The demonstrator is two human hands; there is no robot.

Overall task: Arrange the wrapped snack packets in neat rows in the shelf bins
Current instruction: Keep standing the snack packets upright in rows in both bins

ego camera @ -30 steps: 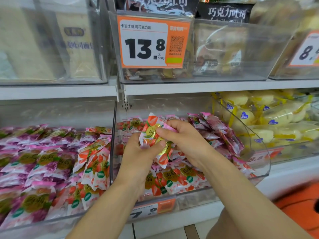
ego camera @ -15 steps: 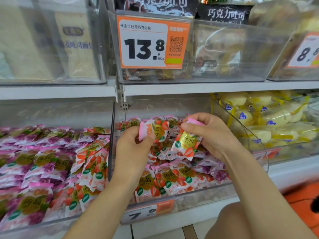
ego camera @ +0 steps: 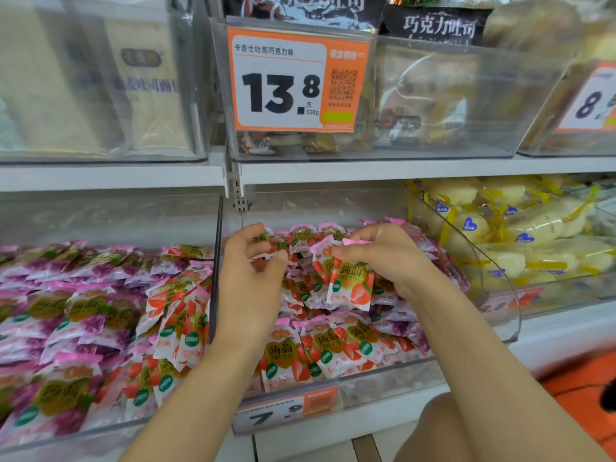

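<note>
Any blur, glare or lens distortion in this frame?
Head view: glare hazes the clear plastic upper bin; the orange price tag reads sharp; the right hand and its pink-edged strawberry snack packet are fairly crisp; the bottom-right corner is blurred.

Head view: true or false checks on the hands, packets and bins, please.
1. The right hand pinches a strawberry packet by its top. True.
2. The top middle tag reads 7.9. False: it reads 13.8.
3. The left bin holds mostly purple packets. True.
4. The right bin holds purple packets too. False: it holds yellow packs.
</note>
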